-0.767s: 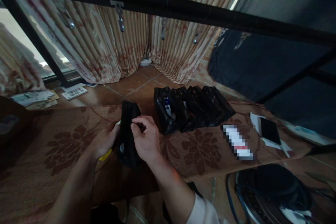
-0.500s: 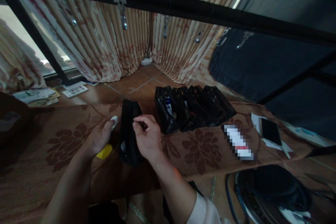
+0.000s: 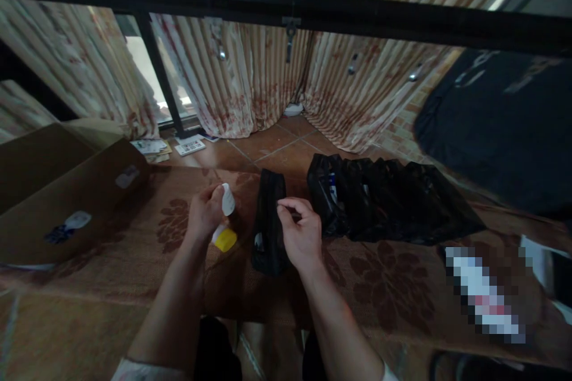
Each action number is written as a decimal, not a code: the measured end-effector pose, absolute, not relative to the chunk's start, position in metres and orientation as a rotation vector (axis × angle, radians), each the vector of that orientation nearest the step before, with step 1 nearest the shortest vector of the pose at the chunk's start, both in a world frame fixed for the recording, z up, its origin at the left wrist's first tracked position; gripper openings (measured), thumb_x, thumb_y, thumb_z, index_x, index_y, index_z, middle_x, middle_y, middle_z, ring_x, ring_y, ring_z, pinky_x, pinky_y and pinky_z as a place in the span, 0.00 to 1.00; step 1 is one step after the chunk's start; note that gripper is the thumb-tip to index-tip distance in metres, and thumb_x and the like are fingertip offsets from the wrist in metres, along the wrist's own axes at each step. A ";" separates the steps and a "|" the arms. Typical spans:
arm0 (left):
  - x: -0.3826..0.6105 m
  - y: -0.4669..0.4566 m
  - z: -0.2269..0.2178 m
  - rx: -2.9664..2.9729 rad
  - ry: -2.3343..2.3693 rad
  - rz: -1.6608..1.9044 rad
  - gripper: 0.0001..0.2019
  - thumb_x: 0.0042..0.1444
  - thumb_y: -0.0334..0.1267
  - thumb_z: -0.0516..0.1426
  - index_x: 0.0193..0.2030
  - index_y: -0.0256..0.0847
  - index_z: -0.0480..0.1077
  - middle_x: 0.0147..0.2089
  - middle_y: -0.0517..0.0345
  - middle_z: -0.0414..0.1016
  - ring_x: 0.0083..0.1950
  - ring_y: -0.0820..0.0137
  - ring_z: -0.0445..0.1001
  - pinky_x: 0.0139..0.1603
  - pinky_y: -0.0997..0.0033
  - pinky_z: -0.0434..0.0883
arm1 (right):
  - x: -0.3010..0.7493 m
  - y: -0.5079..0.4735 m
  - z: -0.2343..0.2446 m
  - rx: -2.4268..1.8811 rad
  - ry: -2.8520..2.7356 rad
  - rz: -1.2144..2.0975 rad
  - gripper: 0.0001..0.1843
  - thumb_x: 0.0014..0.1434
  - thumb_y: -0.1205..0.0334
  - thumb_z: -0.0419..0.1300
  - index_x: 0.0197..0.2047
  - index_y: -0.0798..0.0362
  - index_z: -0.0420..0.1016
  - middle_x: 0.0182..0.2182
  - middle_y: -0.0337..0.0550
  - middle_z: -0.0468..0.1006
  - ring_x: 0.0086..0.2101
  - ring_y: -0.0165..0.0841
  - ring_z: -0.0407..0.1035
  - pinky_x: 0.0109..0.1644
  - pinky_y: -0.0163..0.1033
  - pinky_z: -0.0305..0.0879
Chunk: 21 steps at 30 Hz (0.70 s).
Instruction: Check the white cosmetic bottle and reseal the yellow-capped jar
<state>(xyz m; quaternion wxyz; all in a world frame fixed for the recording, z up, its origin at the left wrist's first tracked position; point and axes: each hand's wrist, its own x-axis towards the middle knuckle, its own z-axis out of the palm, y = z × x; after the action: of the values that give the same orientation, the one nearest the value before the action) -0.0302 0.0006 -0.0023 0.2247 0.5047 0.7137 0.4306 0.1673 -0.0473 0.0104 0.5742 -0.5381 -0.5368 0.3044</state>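
Observation:
My left hand (image 3: 206, 214) is closed around a small white tube-like item (image 3: 228, 199), held upright just left of a black pouch. A yellow-and-white object (image 3: 224, 239) lies on the cloth by the left wrist; I cannot make out its kind. The narrow black zip pouch (image 3: 269, 220) stands in front of me, with something pale showing near its lower end. Thumb and fingers of my right hand (image 3: 301, 229) pinch at the pouch's right upper edge. Several similar black mesh pouches (image 3: 379, 199) stand in a row to the right, with items inside.
A brown patterned cloth (image 3: 379, 286) covers the low table. An opened cardboard box (image 3: 107, 184) stands at left. A blurred white packet (image 3: 485, 297) lies at right. Papers (image 3: 152, 147) lie beyond the table, and a black metal bar (image 3: 250, 6) crosses above.
The view has swung left, bringing the cardboard box into sight. My left hand now holds the white item up, more fully visible. My right hand keeps its place at the pouch.

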 end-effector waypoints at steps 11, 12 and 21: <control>-0.038 -0.013 0.016 1.378 2.398 0.988 0.21 0.64 0.47 0.46 0.46 0.41 0.78 0.39 0.50 0.81 0.40 0.62 0.76 0.36 0.70 0.62 | 0.171 -0.047 0.005 -1.268 -1.289 0.700 0.10 0.59 0.58 0.59 0.37 0.52 0.80 0.39 0.45 0.78 0.39 0.36 0.73 0.45 0.42 0.69; -0.038 -0.013 0.016 1.385 2.423 0.955 0.22 0.65 0.47 0.45 0.47 0.41 0.77 0.40 0.49 0.81 0.40 0.62 0.76 0.36 0.69 0.62 | 0.171 -0.046 0.004 -1.269 -1.290 0.699 0.10 0.59 0.57 0.59 0.37 0.52 0.81 0.39 0.45 0.78 0.39 0.36 0.73 0.45 0.42 0.69; -0.036 -0.014 0.015 1.430 2.435 0.861 0.22 0.68 0.46 0.43 0.49 0.42 0.76 0.43 0.47 0.82 0.43 0.59 0.78 0.41 0.67 0.65 | 0.173 -0.044 0.000 -1.281 -1.300 0.695 0.11 0.58 0.56 0.60 0.37 0.52 0.81 0.38 0.46 0.80 0.39 0.37 0.74 0.46 0.44 0.70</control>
<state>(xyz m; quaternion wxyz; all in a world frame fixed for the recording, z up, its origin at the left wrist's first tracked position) -0.0359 -0.0140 0.0152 0.0944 0.4822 0.8211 0.2904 0.1725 -0.0439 -0.0003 0.5600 -0.5435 -0.5514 0.2950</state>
